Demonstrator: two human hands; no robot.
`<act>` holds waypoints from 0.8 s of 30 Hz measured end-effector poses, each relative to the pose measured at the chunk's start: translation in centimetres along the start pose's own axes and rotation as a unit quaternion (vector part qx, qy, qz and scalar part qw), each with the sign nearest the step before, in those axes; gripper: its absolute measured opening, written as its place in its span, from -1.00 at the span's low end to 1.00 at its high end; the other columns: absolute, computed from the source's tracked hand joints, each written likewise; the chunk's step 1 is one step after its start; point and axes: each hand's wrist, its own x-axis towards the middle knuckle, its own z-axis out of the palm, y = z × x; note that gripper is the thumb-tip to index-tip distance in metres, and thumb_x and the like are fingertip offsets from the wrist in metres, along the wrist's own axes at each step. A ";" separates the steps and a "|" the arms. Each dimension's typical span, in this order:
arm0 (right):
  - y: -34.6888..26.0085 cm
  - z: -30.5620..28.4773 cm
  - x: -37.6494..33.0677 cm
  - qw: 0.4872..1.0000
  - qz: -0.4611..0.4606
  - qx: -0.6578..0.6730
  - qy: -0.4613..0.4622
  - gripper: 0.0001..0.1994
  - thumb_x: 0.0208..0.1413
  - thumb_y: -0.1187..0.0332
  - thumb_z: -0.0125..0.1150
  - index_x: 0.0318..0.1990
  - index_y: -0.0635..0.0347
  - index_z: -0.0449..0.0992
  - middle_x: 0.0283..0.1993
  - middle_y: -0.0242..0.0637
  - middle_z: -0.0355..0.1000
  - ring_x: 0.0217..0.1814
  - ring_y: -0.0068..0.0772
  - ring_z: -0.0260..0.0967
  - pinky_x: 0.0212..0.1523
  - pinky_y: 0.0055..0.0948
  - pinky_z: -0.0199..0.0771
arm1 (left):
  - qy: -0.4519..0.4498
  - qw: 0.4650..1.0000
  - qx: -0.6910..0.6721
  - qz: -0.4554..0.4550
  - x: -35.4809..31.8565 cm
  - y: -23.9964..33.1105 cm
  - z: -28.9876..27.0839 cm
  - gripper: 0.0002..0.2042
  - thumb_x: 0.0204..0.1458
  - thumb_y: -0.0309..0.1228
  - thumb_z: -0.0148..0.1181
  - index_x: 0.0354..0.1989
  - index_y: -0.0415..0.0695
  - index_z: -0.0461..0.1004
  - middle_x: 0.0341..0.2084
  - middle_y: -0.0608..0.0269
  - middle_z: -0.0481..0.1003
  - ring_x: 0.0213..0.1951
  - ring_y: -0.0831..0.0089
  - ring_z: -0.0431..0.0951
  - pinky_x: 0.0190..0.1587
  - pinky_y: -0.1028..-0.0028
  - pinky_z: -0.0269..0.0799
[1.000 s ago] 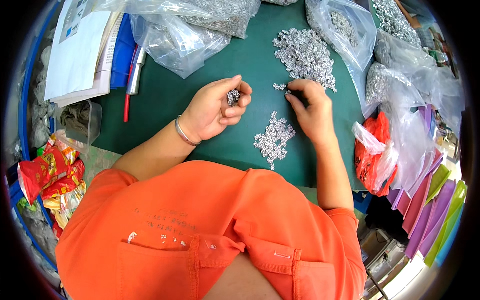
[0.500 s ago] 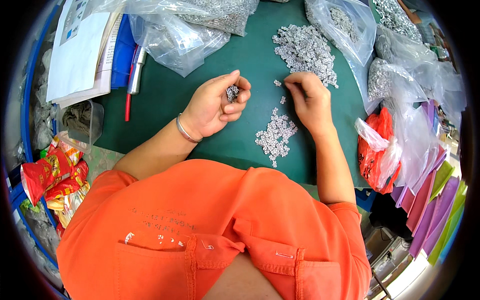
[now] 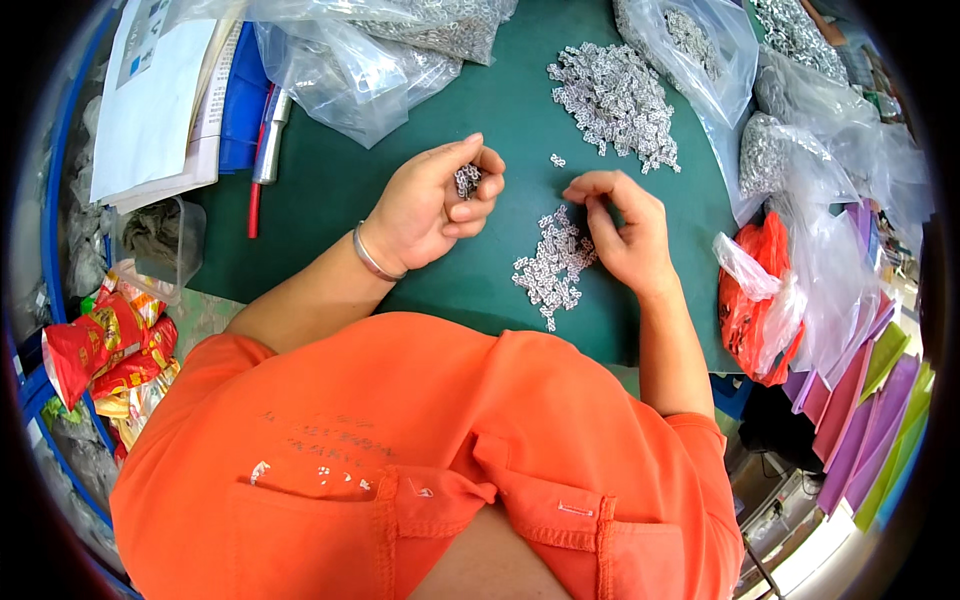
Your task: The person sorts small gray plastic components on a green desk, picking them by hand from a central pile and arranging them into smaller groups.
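Observation:
My left hand (image 3: 432, 207) is raised palm-up over the green table mat (image 3: 330, 190), fingers curled around a small cluster of silvery metal parts (image 3: 467, 180). A metal bangle sits on that wrist. My right hand (image 3: 622, 228) rests on the mat with its fingers curled, fingertips beside a small pile of the same metal parts (image 3: 552, 265). Whether it pinches a part is hidden. A larger heap of parts (image 3: 612, 100) lies farther back, and one loose part (image 3: 557, 160) lies between the hands and the heap.
Clear plastic bags of metal parts (image 3: 400, 40) crowd the back and the right (image 3: 800, 150). A red bag (image 3: 755, 300) and coloured sheets (image 3: 860, 400) lie at right. Papers (image 3: 150, 100), a red pen (image 3: 255, 205), a plastic tub (image 3: 160, 235) and snack wrappers (image 3: 100, 350) sit at left.
My right hand has drawn back from the far edge of the mat toward the small pile. My left hand has stayed raised with the parts in it.

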 end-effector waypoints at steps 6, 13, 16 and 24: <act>0.6 1.5 2.8 0.992 -0.076 -0.095 0.031 -0.74 -0.08 0.59 0.31 -0.18 0.21 0.52 -0.25 -0.21 0.51 -0.18 -0.10 0.44 -0.12 -0.27 0.47 | 0.005 1.000 0.007 -0.001 0.0 0.0 0.2 -0.66 0.39 -0.18 -0.21 -0.25 -0.16 0.41 -0.48 0.34 0.33 -0.64 0.68 0.17 -0.66 0.67 0.06; -0.3 -1.0 0.8 0.998 0.003 -0.024 -0.061 -0.81 -0.07 0.66 0.25 -0.26 0.27 0.54 -0.26 -0.19 0.52 -0.17 -0.14 0.48 -0.13 -0.31 0.50 | 0.015 1.000 0.017 0.005 -0.2 0.1 0.3 -0.67 0.39 -0.18 -0.21 -0.25 -0.16 0.40 -0.48 0.34 0.33 -0.65 0.68 0.17 -0.65 0.67 0.06; 0.5 -1.9 -0.6 0.998 0.063 0.024 0.012 -0.74 -0.09 0.72 0.16 -0.21 0.28 0.55 -0.19 -0.14 0.53 -0.08 -0.12 0.49 -0.04 -0.29 0.50 | 0.004 1.000 0.011 0.000 0.0 0.1 0.2 -0.67 0.39 -0.18 -0.20 -0.24 -0.16 0.39 -0.48 0.34 0.33 -0.65 0.68 0.17 -0.66 0.67 0.06; -0.7 -0.8 -1.0 0.993 -0.046 0.011 -0.112 -0.59 -0.18 0.79 -0.01 -0.18 0.24 0.59 -0.10 -0.14 0.52 -0.06 -0.02 0.44 0.02 -0.25 0.46 | 0.008 1.000 0.006 0.004 0.0 0.1 0.1 -0.67 0.39 -0.19 -0.21 -0.24 -0.16 0.39 -0.47 0.33 0.33 -0.65 0.68 0.17 -0.66 0.66 0.06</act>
